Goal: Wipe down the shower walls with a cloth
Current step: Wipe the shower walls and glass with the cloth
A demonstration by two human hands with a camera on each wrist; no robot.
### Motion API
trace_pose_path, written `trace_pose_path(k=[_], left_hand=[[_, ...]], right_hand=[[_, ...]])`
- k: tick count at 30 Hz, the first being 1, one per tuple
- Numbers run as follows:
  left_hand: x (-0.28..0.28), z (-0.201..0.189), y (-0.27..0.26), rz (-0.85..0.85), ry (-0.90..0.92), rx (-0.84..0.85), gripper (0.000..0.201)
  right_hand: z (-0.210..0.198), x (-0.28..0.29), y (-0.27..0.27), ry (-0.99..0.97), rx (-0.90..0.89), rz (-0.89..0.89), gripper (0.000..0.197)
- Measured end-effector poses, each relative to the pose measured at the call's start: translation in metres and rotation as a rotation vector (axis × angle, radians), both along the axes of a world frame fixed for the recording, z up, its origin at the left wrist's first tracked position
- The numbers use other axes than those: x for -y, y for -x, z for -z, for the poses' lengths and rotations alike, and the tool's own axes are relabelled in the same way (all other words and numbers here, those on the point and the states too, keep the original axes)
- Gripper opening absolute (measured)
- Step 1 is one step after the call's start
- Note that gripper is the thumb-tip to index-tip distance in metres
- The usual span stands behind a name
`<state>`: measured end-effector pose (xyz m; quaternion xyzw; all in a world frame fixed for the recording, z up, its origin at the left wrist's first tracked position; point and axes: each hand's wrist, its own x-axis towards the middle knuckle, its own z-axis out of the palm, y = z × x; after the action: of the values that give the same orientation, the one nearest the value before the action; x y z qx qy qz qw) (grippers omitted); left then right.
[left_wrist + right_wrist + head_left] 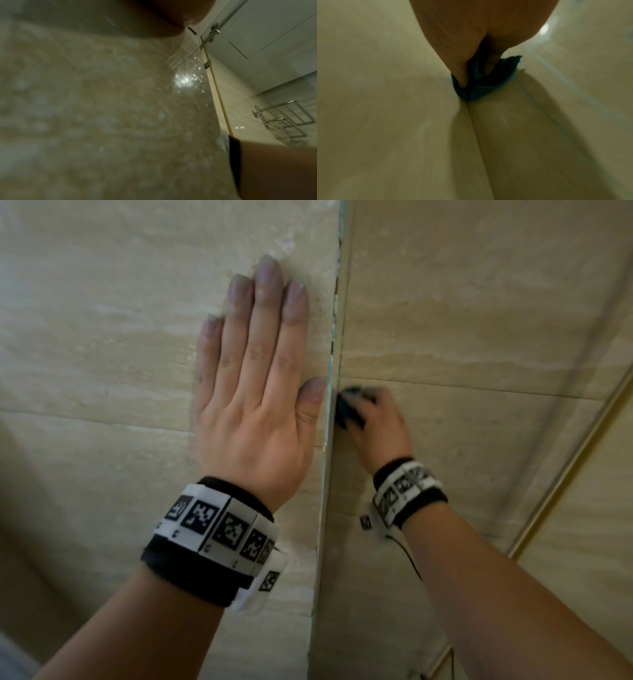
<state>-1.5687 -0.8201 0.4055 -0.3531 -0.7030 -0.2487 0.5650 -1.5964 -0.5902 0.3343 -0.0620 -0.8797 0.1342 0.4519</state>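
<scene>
Two beige stone-look shower walls meet at a vertical corner [330,392]. My left hand [255,371] lies flat on the left wall [102,337], fingers straight and together, thumb by the corner. My right hand [375,422] grips a small teal cloth [347,409] and presses it against the right wall [479,320] close to the corner. In the right wrist view the fingers [462,70] bunch the teal cloth [481,89] into the seam between the tiles. The left wrist view is mostly blurred wet tile [102,108].
A metal-framed glass shower panel [561,474] runs diagonally at the right. In the left wrist view there are a door hinge bracket [213,33] and a chrome towel rack [284,119] beyond the glass. Horizontal grout lines [479,388] cross both walls.
</scene>
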Motion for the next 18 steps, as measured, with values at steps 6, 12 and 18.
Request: trace_pose_path(k=[6, 12, 18], left_hand=[[-0.002, 0.002, 0.001, 0.0, -0.012, -0.014, 0.06], [-0.001, 0.002, 0.001, -0.007, 0.003, -0.012, 0.06], [0.0, 0.003, 0.0, -0.022, 0.004, -0.016, 0.061]], right_hand=[[-0.048, -0.001, 0.011, 0.019, -0.196, -0.003, 0.048], [0.07, -0.011, -0.009, -0.054, 0.262, -0.005, 0.044], [0.096, -0.012, -0.026, -0.098, 0.33, -0.018, 0.043]])
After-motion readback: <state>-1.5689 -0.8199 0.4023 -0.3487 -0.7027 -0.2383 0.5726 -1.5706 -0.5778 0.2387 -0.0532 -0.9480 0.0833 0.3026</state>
